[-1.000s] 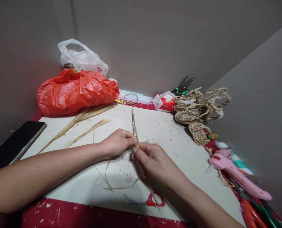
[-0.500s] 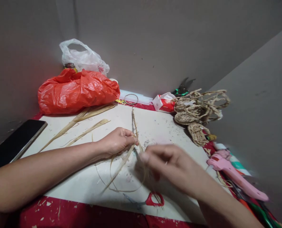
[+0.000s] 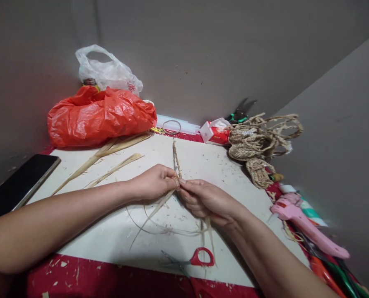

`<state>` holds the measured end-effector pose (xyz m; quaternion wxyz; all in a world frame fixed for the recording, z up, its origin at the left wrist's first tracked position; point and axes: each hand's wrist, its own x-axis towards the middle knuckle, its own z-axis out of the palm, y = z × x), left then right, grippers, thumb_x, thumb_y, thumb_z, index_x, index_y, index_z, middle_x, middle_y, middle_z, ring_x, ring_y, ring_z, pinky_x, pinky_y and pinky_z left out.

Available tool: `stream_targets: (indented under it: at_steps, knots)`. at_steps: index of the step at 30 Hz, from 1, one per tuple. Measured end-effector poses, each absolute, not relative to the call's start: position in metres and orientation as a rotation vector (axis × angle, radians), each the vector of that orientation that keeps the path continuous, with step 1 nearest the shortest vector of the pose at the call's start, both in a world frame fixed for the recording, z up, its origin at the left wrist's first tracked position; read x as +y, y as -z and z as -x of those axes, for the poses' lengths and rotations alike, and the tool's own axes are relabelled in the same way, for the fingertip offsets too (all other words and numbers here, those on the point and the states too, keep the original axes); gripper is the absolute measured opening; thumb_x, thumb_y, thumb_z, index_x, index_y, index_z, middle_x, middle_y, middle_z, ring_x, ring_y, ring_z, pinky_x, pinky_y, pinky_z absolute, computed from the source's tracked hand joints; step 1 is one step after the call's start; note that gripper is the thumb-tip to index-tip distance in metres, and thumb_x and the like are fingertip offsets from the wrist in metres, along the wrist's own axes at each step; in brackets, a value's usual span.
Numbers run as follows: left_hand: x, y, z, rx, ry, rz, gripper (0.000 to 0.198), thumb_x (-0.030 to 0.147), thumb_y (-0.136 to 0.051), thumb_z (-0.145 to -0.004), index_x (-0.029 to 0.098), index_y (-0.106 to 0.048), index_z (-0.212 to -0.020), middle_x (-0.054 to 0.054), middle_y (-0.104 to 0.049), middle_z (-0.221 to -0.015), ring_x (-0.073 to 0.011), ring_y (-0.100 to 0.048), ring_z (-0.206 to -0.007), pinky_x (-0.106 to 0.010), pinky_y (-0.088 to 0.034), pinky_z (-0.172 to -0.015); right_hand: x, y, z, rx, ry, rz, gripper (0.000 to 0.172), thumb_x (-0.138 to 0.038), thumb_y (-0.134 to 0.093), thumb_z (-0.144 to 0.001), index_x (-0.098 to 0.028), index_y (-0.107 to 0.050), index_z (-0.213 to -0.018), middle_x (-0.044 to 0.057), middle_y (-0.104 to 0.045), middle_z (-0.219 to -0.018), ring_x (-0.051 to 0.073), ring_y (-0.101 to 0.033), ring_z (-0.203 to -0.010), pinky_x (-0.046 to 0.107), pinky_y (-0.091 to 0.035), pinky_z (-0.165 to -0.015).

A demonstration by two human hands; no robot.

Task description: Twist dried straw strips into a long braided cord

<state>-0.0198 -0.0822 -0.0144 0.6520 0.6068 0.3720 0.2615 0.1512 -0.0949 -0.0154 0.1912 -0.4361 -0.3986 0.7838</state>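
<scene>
A thin twisted fibre cord [image 3: 177,159] runs away from me up the middle of the white board [image 3: 203,157]. At its near end my left hand [image 3: 157,181] is closed, thumb and forefinger pinching the cord. My right hand [image 3: 207,198] meets it there, its thumb and fingers closed on the fibre strands beside the left fingertips. Loose pale strands [image 3: 159,205] trail below the left hand, and others hang beneath the right palm. Just nearer to me lie red-handled scissors [image 3: 202,257], blades pointing left. The exact pinch point is hidden between the fingers.
Dry fibre strips [image 3: 100,158] lie at the left, near a phone [image 3: 19,186]. Behind them sits a red plastic bag [image 3: 100,118]. Coiled braided rope [image 3: 259,140], a tissue pack [image 3: 215,131] and a pink glue gun [image 3: 308,223] line the right side.
My right hand has moved left and up, from a blurred spot apart from the cord to meet my left fingertips. The left hand keeps its pinch. The view has shifted slightly.
</scene>
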Motion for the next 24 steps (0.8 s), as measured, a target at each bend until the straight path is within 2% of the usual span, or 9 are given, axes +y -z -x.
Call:
stream_targets:
  at_steps: [4,11,13,16,18,21,24]
  knots:
    - [-0.08,0.015,0.025,0.908,-0.562,-1.642,0.019,0.025,-0.048,-0.078,0.012,-0.058,-0.07,0.004,-0.046,-0.055,-0.0065,-0.033,-0.049,-0.021,-0.027,-0.049,-0.096,0.019,-0.149,-1.005,-2.18,1.195,0.038,-0.04,-0.061,-0.075,-0.017,-0.039,-0.055,-0.011,-0.023,-0.041,0.001,-0.01,-0.035,0.015,-0.005,-0.033]
    - [-0.098,-0.011,0.029,1.244,-0.382,-2.132,0.026,0.028,-0.042,-0.082,0.015,-0.06,-0.067,-0.004,-0.056,-0.06,-0.0131,-0.045,-0.055,-0.025,-0.028,-0.052,-0.106,0.026,-0.138,-0.923,-2.01,1.235,0.027,-0.036,-0.061,-0.075,-0.014,-0.051,-0.062,-0.012,-0.022,-0.038,0.001,-0.011,-0.034,0.016,-0.006,-0.033]
    - [-0.106,-0.012,0.026,1.328,-0.285,-2.27,0.026,0.028,-0.04,-0.083,0.015,-0.061,-0.076,-0.007,-0.058,-0.061,-0.0165,-0.049,-0.055,-0.027,-0.029,-0.052,-0.109,0.026,-0.135,-0.874,-1.995,1.216,0.029,-0.035,-0.063,-0.074,-0.015,-0.047,-0.06,-0.012,-0.022,-0.039,0.001,-0.011,-0.035,0.015,-0.006,-0.033]
    - [-0.118,-0.001,0.021,1.306,-0.12,-2.483,0.026,0.016,-0.041,-0.078,0.011,-0.06,-0.094,-0.01,-0.061,-0.063,-0.0216,-0.054,-0.056,-0.029,-0.031,-0.053,-0.112,0.026,-0.131,-0.809,-1.987,1.212,0.038,-0.035,-0.063,-0.073,-0.017,-0.037,-0.053,-0.011,-0.022,-0.039,0.001,-0.012,-0.034,0.016,-0.007,-0.033]
    - [-0.128,0.008,0.02,1.238,-0.112,-2.603,0.032,0.009,-0.042,-0.073,0.007,-0.059,-0.1,-0.013,-0.062,-0.067,-0.0234,-0.056,-0.058,-0.03,-0.033,-0.053,-0.114,0.026,-0.13,-0.81,-1.993,1.22,0.033,-0.034,-0.062,-0.075,-0.016,-0.043,-0.055,-0.011,-0.021,-0.039,0.001,-0.011,-0.035,0.015,-0.007,-0.033]
    - [-0.138,0.01,0.019,1.025,-0.179,-2.674,0.025,0.01,-0.043,-0.073,0.008,-0.062,-0.089,-0.013,-0.062,-0.068,-0.0213,-0.056,-0.056,-0.029,-0.033,-0.052,-0.114,0.026,-0.13,-0.808,-2.003,1.235,0.021,-0.03,-0.061,-0.075,-0.012,-0.055,-0.066,-0.011,-0.021,-0.041,0.001,-0.009,-0.037,0.015,-0.007,-0.034]
    - [-0.134,-0.003,0.021,0.95,-0.339,-2.45,0.021,0.019,-0.043,-0.078,0.014,-0.061,-0.07,-0.007,-0.06,-0.061,-0.016,-0.053,-0.054,-0.027,-0.034,-0.053,-0.113,0.026,-0.133,-0.779,-2.01,1.217,0.018,-0.028,-0.063,-0.073,-0.013,-0.054,-0.066,-0.011,-0.019,-0.043,0.002,-0.008,-0.039,0.015,-0.008,-0.034]
